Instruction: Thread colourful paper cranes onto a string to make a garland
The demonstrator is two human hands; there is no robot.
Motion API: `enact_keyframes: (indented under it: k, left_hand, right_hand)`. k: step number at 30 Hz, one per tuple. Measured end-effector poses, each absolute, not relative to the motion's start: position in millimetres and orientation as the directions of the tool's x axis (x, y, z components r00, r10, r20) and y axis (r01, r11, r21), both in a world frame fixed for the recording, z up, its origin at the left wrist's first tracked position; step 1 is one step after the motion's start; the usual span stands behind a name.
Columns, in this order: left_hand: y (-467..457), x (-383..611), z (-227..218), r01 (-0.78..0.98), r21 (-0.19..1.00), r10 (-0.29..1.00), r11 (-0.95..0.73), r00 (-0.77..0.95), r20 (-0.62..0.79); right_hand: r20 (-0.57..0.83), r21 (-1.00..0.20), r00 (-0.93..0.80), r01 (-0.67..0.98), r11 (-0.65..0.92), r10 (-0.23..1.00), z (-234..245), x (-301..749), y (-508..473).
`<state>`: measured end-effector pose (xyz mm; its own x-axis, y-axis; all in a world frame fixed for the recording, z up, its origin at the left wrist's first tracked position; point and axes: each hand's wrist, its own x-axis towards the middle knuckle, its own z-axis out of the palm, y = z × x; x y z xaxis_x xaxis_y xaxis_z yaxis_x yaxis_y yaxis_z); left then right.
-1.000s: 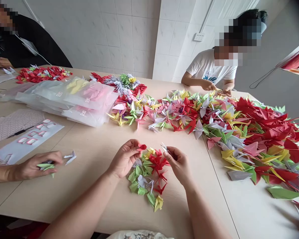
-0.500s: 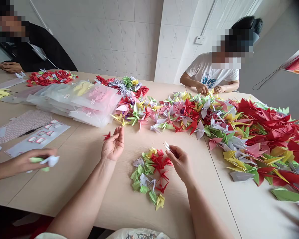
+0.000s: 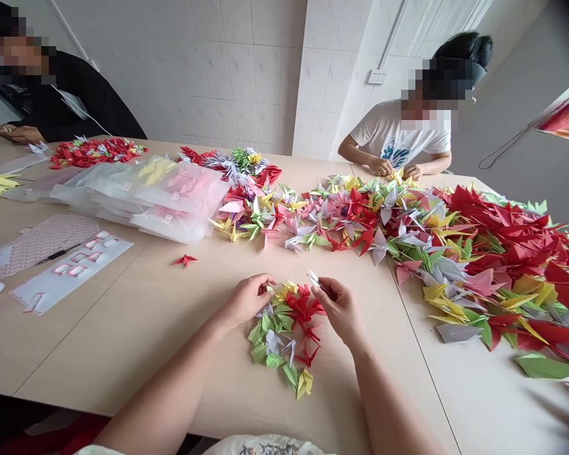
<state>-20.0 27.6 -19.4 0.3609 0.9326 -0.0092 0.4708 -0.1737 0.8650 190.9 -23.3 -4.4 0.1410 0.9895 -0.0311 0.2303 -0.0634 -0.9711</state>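
Gripping pointed metal tool [image 3: 313, 278]: right hand [image 3: 340, 308], fingers closed. Left hand [image 3: 250, 298] fingers curled at paper crane cluster [image 3: 284, 321]; cannot tell whether gripping. Cluster loose near bench's [image 3: 146, 303] near edge; forearm brush could scatter it. Exposed tip could tear paper.

R hand [image 3: 342, 311] hides pt. of metal tool [image 3: 313, 278]; bag lbls [image 3: 126, 186] too sm. to read.

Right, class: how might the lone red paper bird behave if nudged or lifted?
The red paper bird is probably very light, being small and folded from paper. Its thin tips look apt to bend if pinched. With those angular folds, it would likely slide rather than roll.
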Motion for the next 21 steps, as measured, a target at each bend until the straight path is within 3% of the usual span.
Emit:
enact_keyframes:
  k: [9,16,21]
  left_hand:
    - [17.1,-14.0,1.4,0.297,0.945,0.952,-0.141,0.304,0.046]
    - [-3.9,2.3,6.6,0.225,0.939,0.920,-0.259,0.354,0.169]
    - [-4.8,1.3,6.1,0.018,0.997,0.930,-0.081,0.361,0.068]
  right_hand:
    - [-0.010,-0.981,0.049,0.192,-0.020,0.999,-1.1,179.6,-28.8]
    - [-0.064,-0.958,-0.007,0.281,-0.059,0.998,-3.4,168.7,-34.3]
    - [-0.098,-0.967,-0.065,0.242,-0.080,0.993,-3.8,167.6,-34.6]
